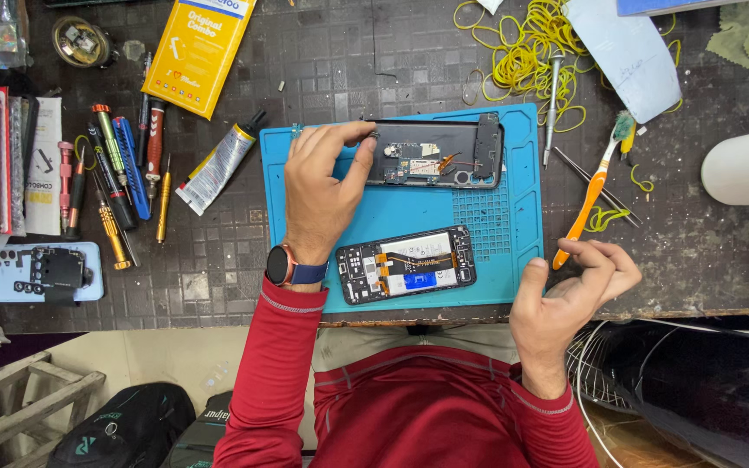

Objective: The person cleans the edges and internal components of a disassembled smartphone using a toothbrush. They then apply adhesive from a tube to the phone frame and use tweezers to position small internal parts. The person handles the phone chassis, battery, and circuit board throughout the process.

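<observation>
My left hand [322,186] rests on the blue work mat [496,251], its fingers gripping the left end of an opened phone body [435,154] whose circuit board shows. A second opened phone [407,264] lies nearer me on the mat, with its battery and flex cable exposed. My right hand [574,290] hovers at the mat's right edge near the bench front, fingers curled and pinched together; whether it holds something small I cannot tell. An orange-handled toothbrush [589,204] lies just beyond that hand.
Several screwdrivers [119,178], a glue tube [217,165] and a yellow packet [197,48] lie to the left. A phone back cover [41,270] sits at the far left. Yellow rubber bands [526,56], tweezers [591,178] and a white cylinder [745,165] are on the right.
</observation>
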